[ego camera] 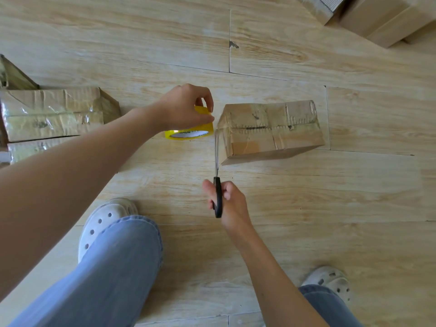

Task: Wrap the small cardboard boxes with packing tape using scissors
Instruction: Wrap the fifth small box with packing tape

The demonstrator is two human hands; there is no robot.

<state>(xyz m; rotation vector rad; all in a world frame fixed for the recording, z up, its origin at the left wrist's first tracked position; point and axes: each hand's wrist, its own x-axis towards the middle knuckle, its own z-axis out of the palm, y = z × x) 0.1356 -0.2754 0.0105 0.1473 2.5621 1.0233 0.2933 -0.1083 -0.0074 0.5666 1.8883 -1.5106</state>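
Two grips | left hand (186, 107) holds tape roll (188, 133) | right hand (232, 202) holds scissors (218, 198) at edge of box (271, 128)

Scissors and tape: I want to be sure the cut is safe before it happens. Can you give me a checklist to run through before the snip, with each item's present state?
1. Tape roll gripped by the left hand: ok.
2. Scissors gripped in the right hand: ok.
3. Blades pointed at the clear strip between roll and cardboard box: ok, they run up along the box's left edge.
4. Strip pulled taut: cannot tell, the clear tape barely shows.
5. Left fingertips out of the blades' path: cannot tell, they sit close above the blade tips.
6. Box resting flat on the floor: ok.
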